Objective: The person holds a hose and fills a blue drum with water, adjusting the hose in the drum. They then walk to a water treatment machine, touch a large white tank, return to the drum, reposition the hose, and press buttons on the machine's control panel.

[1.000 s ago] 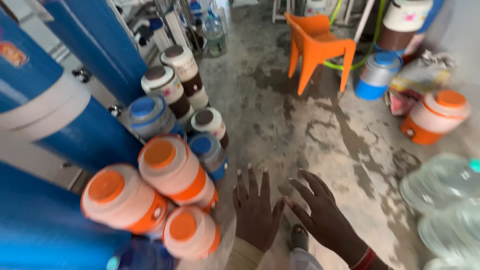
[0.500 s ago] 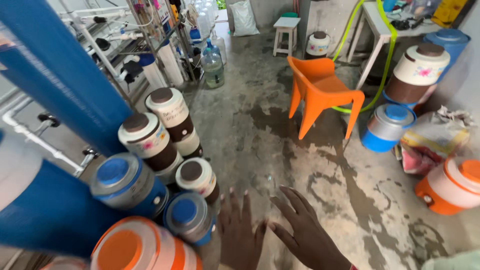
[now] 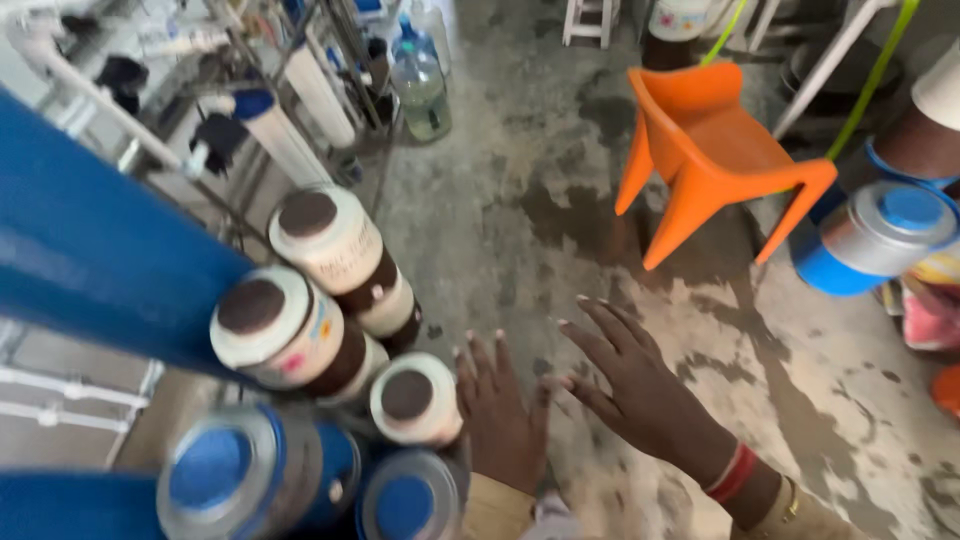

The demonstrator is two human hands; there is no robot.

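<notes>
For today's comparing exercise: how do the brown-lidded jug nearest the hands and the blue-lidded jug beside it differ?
The brown-lidded jug has a cream body; the blue-lidded jug has a silvery rim. The brown-lidded jug shows whole; the blue-lidded jug is cut off by the frame edge. The left hand is nearer the brown-lidded jug. Both are round and upright.

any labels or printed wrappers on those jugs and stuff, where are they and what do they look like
Rear cream jug: left of centre, round, brown lid and band, faint dark print on its side.
Nearer cream jug: below it, brown lid, pink and blue sticker on the side.
Clear bottle: top centre on the floor, blue cap, no label seen.
Printed bag: right edge, pink and yellow, crumpled.
Left hand and right hand: spread, empty.
</notes>
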